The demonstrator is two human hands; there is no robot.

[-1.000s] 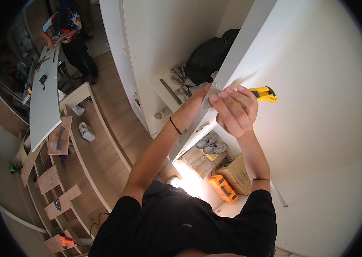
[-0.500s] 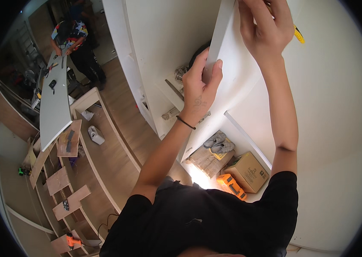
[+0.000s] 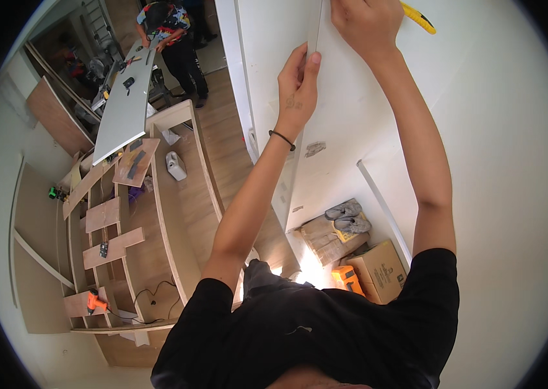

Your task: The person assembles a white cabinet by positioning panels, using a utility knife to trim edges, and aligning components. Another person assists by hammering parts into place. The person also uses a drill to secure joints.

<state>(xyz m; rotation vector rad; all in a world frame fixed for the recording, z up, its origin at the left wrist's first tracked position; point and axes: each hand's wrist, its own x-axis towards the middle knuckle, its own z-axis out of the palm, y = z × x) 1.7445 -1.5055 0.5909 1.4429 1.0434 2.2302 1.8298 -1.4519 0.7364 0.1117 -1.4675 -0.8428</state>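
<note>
In the upper middle, my left hand (image 3: 296, 97) is closed on the edge of a tall white panel (image 3: 335, 107), its thumb along the narrow edge. My right hand (image 3: 371, 26) is raised higher, at the top of the picture, with its fingers curled near the same edge. From its outer side sticks out a yellow tool handle (image 3: 420, 18) with dark markings. The tool's working end is hidden by the hand and the picture's edge, so its exact kind does not show.
Low beside the panel are a cardboard box (image 3: 381, 272), an orange case (image 3: 348, 279) and grey shoes (image 3: 348, 216). To the left lies a wooden frame (image 3: 169, 243) with an orange drill (image 3: 96, 302) and a white jug (image 3: 175, 166). Farther back, a person (image 3: 180, 58) bends over a long white board (image 3: 121, 107).
The view has swung, so the room sits farther right. The white panel has turned, covering the cabinet interior seen earlier. Both hands appear higher and farther left, still at its edge.
</note>
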